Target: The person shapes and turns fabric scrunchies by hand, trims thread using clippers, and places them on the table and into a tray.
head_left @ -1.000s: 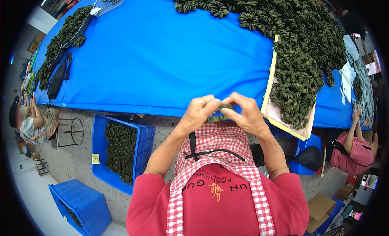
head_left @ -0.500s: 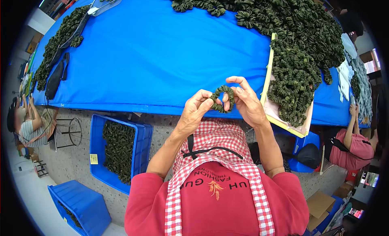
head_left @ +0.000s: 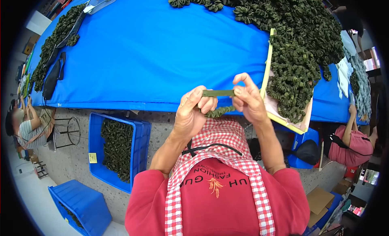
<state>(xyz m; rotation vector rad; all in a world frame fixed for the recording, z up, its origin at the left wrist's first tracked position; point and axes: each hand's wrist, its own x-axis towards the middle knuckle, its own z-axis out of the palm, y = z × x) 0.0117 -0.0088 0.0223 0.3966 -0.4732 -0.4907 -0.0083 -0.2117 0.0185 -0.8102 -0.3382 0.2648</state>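
A dark green scrunchie (head_left: 219, 93) is pulled out between my two hands, just beyond the front edge of the table. Its upper side is taut and flat, while the lower side still looks gathered. On one end, my left hand (head_left: 193, 109) grips it with thumb and fingers closed. The other end is pinched in my right hand (head_left: 248, 99), whose index finger is raised and bent. Right of my right hand, a yellow-edged tray (head_left: 266, 74) carries many similar scrunchies (head_left: 292, 80).
A large heap of green scrunchies (head_left: 291, 21) covers the table's far right. The blue table cover (head_left: 154, 57) spreads ahead. On the floor at left stand two blue crates (head_left: 139, 155) with green pieces inside. Other people sit at the far left (head_left: 30, 126) and right (head_left: 350, 142).
The scrunchie was a loose, gathered ring and is now stretched straight along its upper side. My hands have drawn slightly apart, and my left fingers have curled in more tightly.
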